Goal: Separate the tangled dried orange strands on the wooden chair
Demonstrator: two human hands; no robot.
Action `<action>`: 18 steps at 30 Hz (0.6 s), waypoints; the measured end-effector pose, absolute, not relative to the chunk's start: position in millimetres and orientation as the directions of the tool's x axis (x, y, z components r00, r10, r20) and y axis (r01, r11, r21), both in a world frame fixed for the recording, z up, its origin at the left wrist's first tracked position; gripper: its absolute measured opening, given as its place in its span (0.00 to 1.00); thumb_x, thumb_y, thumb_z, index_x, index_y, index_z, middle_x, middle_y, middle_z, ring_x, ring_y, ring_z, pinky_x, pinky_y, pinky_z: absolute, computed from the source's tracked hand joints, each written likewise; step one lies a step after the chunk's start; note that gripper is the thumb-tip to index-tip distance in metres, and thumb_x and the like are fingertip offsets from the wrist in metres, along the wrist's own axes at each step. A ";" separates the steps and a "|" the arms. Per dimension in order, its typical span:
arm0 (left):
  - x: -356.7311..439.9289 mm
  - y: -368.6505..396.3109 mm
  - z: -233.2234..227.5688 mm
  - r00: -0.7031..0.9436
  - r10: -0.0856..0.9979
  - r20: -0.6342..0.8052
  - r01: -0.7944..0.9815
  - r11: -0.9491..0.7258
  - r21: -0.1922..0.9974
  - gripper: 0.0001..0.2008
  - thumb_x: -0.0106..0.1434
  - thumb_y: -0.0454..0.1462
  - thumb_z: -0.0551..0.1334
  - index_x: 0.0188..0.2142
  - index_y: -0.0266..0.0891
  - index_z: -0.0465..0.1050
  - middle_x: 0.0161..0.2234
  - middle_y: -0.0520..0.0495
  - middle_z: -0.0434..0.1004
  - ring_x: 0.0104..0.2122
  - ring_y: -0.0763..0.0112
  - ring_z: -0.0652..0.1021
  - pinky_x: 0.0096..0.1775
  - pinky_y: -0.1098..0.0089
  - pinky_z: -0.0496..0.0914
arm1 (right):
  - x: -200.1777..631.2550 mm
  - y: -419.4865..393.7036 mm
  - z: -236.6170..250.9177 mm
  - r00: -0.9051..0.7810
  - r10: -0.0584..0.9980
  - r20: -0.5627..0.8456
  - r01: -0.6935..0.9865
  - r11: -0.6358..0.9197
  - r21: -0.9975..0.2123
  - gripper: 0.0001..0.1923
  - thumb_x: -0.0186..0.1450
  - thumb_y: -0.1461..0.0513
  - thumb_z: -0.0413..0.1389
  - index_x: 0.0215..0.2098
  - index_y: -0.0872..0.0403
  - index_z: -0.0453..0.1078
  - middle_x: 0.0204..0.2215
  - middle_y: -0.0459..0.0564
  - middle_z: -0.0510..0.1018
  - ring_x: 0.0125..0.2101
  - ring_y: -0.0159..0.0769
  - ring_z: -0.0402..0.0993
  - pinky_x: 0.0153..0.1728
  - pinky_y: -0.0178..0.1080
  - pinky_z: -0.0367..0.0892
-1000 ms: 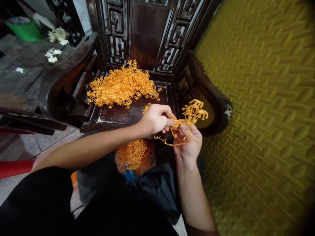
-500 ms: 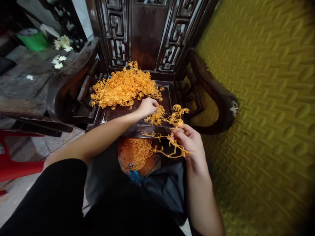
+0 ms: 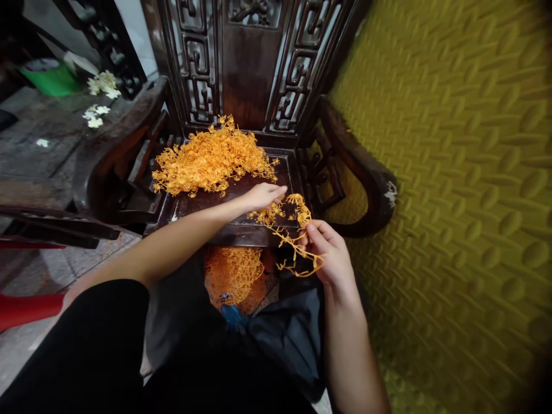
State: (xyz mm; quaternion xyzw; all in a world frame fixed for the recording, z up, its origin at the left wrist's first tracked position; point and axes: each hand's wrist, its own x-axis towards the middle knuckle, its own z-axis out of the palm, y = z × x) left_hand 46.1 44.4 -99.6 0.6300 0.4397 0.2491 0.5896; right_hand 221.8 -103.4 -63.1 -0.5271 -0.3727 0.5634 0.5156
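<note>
Dark carved wooden chair (image 3: 259, 69) faces us, orange strand pile (image 3: 211, 161) heaped on seat. Our left hand (image 3: 261, 195) lies flat, fingers extended over small clump (image 3: 267, 215) at seat front. Our right hand (image 3: 330, 256) pinches tangled strand bunch (image 3: 297, 241); bunch trails up-left toward left hand, nearer one.

Dark carved wooden chair seat (image 3: 207, 208), framed by curved armrests and a fretwork back. On its rear half, a big heap of tangled orange strands (image 3: 211, 161), spreading toward the left armrest. Near the front edge, a smaller orange tuft (image 3: 269, 215) lying on the wood. Pale specks scattered over the bare front of the seat. Below its front edge, another orange tangle (image 3: 233, 273) lower down.
</note>
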 end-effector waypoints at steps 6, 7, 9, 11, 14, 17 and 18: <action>56.0 2.1 -68.2 0.721 0.688 -0.079 -0.012 0.127 0.992 0.30 0.63 0.45 0.68 0.61 0.39 0.68 0.53 0.34 0.77 0.40 0.70 0.81 0.38 0.74 0.72 | 219.9 -103.0 -65.7 -0.038 0.985 -0.171 -0.210 -0.175 -0.962 0.17 0.62 0.50 0.65 0.39 0.52 0.70 0.21 0.40 0.73 0.20 0.29 0.68 0.23 0.33 0.65; 56.7 -1.1 -67.2 0.720 0.692 -0.047 -0.001 0.070 0.998 0.32 0.60 0.41 0.71 0.61 0.38 0.68 0.52 0.34 0.78 0.38 0.72 0.80 0.37 0.74 0.71 | 219.5 -102.7 -67.3 -0.047 0.984 -0.174 -0.204 -0.180 -0.962 0.17 0.63 0.50 0.65 0.39 0.51 0.69 0.21 0.40 0.73 0.20 0.30 0.68 0.24 0.33 0.65; 56.2 -3.8 -65.8 0.718 0.696 0.002 0.035 -0.040 0.999 0.30 0.58 0.38 0.71 0.59 0.35 0.71 0.47 0.37 0.80 0.34 0.74 0.78 0.37 0.73 0.70 | 219.8 -102.1 -71.8 -0.016 0.986 -0.164 -0.143 -0.165 -0.976 0.15 0.63 0.50 0.64 0.39 0.51 0.70 0.24 0.41 0.75 0.23 0.31 0.70 0.26 0.34 0.67; 52.8 -3.7 -62.1 0.717 0.696 0.053 0.080 -0.157 0.984 0.23 0.61 0.41 0.69 0.53 0.34 0.75 0.42 0.41 0.81 0.33 0.74 0.77 0.36 0.72 0.69 | 221.5 -101.2 -76.5 0.051 0.992 -0.114 -0.034 -0.112 -0.993 0.13 0.62 0.53 0.65 0.39 0.52 0.73 0.29 0.43 0.77 0.28 0.31 0.73 0.30 0.34 0.68; 45.8 -4.8 -51.1 0.704 0.698 0.130 0.176 -0.349 0.921 0.14 0.64 0.42 0.66 0.44 0.34 0.79 0.36 0.46 0.81 0.33 0.73 0.76 0.36 0.72 0.67 | 223.4 -100.0 -79.9 0.146 0.989 -0.005 0.047 -0.012 -0.999 0.11 0.60 0.57 0.67 0.38 0.53 0.76 0.37 0.46 0.80 0.35 0.32 0.75 0.38 0.36 0.71; 43.0 -10.8 -41.7 0.719 0.687 0.105 0.240 -0.387 0.890 0.11 0.66 0.41 0.63 0.39 0.34 0.79 0.31 0.48 0.79 0.29 0.74 0.76 0.34 0.72 0.65 | 220.4 -99.2 -77.1 0.262 0.964 0.038 -0.032 0.048 -0.998 0.12 0.60 0.57 0.67 0.41 0.52 0.76 0.36 0.46 0.81 0.35 0.33 0.77 0.40 0.37 0.72; 43.4 -13.4 -40.5 0.726 0.684 0.071 0.239 -0.347 0.907 0.12 0.66 0.41 0.62 0.41 0.34 0.78 0.30 0.48 0.79 0.28 0.74 0.75 0.32 0.72 0.65 | 218.3 -99.1 -75.2 0.293 0.955 0.039 -0.058 0.059 -0.997 0.13 0.61 0.56 0.67 0.41 0.52 0.76 0.35 0.46 0.81 0.34 0.33 0.77 0.38 0.37 0.72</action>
